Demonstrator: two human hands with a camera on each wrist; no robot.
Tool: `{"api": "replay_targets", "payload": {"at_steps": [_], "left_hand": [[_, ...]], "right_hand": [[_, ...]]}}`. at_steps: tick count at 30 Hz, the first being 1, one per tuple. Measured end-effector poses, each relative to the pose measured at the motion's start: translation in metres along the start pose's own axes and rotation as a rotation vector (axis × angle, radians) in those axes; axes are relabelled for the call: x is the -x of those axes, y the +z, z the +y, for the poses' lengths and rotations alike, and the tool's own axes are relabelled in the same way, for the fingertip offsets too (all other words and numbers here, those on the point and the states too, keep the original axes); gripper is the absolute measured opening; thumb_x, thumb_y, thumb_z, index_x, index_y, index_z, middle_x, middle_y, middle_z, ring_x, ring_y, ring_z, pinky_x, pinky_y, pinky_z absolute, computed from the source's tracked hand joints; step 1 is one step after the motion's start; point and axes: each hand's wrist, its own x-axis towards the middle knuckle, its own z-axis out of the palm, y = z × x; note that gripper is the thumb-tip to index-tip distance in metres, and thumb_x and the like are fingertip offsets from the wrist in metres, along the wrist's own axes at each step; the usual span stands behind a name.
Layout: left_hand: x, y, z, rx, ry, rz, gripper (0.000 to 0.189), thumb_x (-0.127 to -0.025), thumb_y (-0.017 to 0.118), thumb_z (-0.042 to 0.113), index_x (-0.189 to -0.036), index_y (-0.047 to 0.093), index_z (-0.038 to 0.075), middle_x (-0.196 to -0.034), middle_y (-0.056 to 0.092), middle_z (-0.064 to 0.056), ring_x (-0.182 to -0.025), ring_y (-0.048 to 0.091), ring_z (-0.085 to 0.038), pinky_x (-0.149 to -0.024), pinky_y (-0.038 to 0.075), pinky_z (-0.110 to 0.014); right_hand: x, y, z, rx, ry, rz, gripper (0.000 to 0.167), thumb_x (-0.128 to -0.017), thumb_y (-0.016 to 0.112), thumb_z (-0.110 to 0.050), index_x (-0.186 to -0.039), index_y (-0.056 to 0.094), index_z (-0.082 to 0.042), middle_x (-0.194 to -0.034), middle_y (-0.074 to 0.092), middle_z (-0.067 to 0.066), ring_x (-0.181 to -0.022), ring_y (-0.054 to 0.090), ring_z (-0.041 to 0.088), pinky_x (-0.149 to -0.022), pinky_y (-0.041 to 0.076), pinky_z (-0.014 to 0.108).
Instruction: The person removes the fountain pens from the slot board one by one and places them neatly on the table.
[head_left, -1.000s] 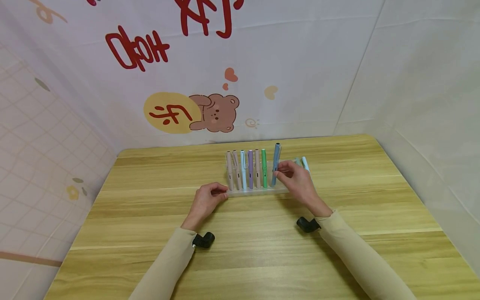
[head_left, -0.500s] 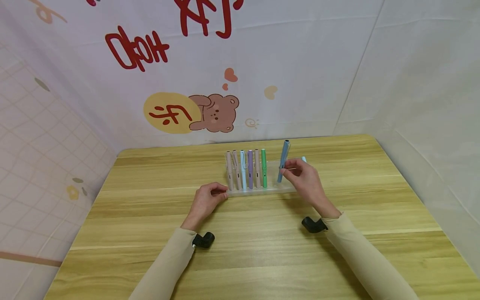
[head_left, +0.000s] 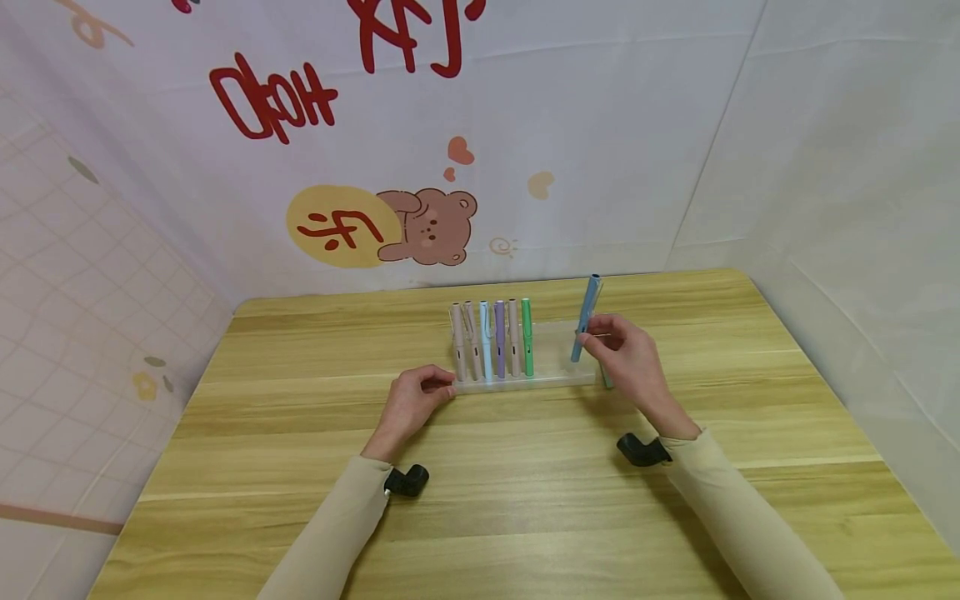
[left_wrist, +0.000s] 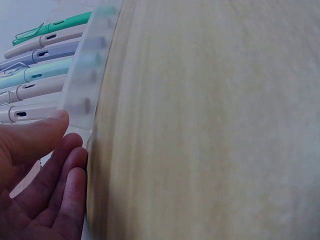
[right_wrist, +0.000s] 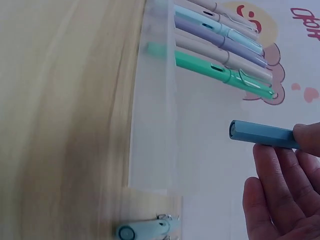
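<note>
My right hand (head_left: 630,358) pinches a blue fountain pen (head_left: 586,321) between thumb and fingers. The pen stands nearly upright, cap end up, raised in front of the right part of a clear pen stand (head_left: 551,382). In the right wrist view its lower end (right_wrist: 260,134) is apart from the stand. At the stand's left end, my left hand (head_left: 412,408) holds the corner, thumb (left_wrist: 47,131) near the front lip. Several pens stand in a row there: beige ones (head_left: 459,346), a light blue one (head_left: 486,342), a purple one (head_left: 500,337) and a green one (head_left: 528,337).
Beyond the stand's right end, a pale teal pen (right_wrist: 145,229) lies on the wooden table (head_left: 510,517), mostly hidden behind my right hand in the head view. A printed white cloth (head_left: 600,108) hangs behind the table.
My right hand has carried the blue pen rightward along the stand and slightly up. It now covers most of the pens seen earlier at the right end. The left hand stays put.
</note>
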Motion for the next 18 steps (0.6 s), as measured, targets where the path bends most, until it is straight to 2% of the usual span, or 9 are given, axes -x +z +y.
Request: {"api": "replay_targets", "payload": {"at_steps": [3,8,10,18], "left_hand": [[0.0,0.0,0.0,0.001,0.0,-0.002,0.012,-0.092,0.077,0.005,-0.105,0.079,0.005,-0.099,0.076,-0.006,-0.094,0.071,-0.023,-0.087,0.056,-0.042],[0.0,0.0,-0.001,0.003,-0.004,-0.002,0.013,-0.092,0.077,0.005,-0.105,0.079,0.006,-0.1,0.076,-0.005,-0.094,0.071,-0.023,-0.087,0.056,-0.042],[0.0,0.0,-0.001,0.003,-0.005,-0.002,0.013,-0.093,0.077,0.005,-0.105,0.079,0.005,-0.1,0.076,-0.005,-0.094,0.071,-0.022,-0.087,0.056,-0.042],[0.0,0.0,-0.001,0.013,-0.007,-0.007,0.013,-0.093,0.076,0.004,-0.106,0.078,0.005,-0.1,0.076,-0.006,-0.095,0.071,-0.023,-0.088,0.056,-0.043]], "right_hand": [[0.001,-0.005,0.002,0.0,-0.006,0.008,0.035,-0.102,0.069,-0.024,-0.125,0.065,0.002,-0.117,0.071,0.019,-0.104,0.071,0.03,-0.081,0.05,0.012],[0.003,-0.013,0.004,-0.002,-0.016,0.021,0.036,-0.102,0.07,-0.025,-0.125,0.066,0.002,-0.117,0.072,0.019,-0.094,0.068,0.002,-0.079,0.05,0.012],[0.004,-0.016,0.004,-0.006,-0.015,0.026,0.037,-0.101,0.07,-0.026,-0.125,0.066,0.002,-0.118,0.072,0.019,-0.091,0.065,-0.005,-0.078,0.05,0.012],[0.006,-0.029,0.01,0.051,-0.003,0.063,0.037,-0.101,0.071,-0.028,-0.124,0.067,0.0,-0.115,0.072,0.018,-0.089,0.064,-0.009,-0.078,0.048,0.012]]}}
